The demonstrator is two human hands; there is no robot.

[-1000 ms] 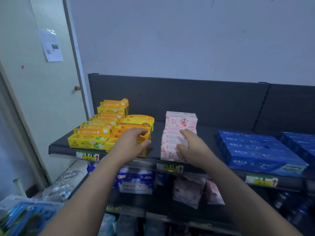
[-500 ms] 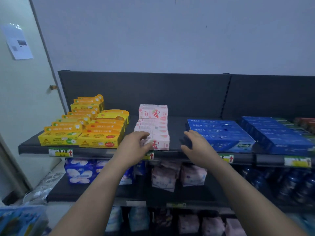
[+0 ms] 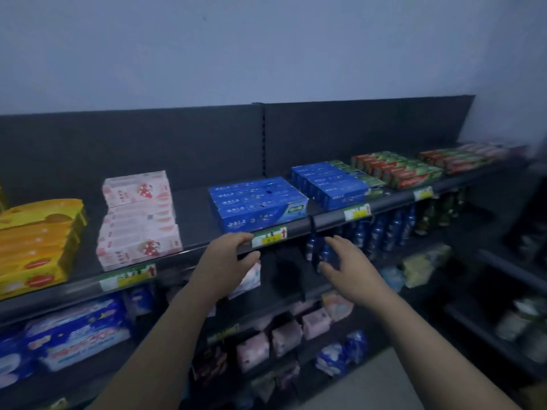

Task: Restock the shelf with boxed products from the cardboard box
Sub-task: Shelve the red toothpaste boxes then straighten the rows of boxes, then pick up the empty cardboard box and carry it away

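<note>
On the dark top shelf lie rows of boxed products: yellow-orange boxes at the far left, pink boxes, a block of blue boxes, a second blue block and red-green boxes to the right. My left hand hovers at the shelf's front edge, below the first blue block, fingers curled and holding nothing. My right hand floats lower and to the right, fingers spread, empty. No cardboard box shows.
Yellow-green price labels run along the shelf rail. Lower shelves hold soft packs, pink packets and blue bottles. A second dark rack stands at the right. Pale floor shows at the bottom right.
My view has swung to the right along the shelf. Both hands have left the pink boxes and moved right, now in front of the blue boxes, both empty.
</note>
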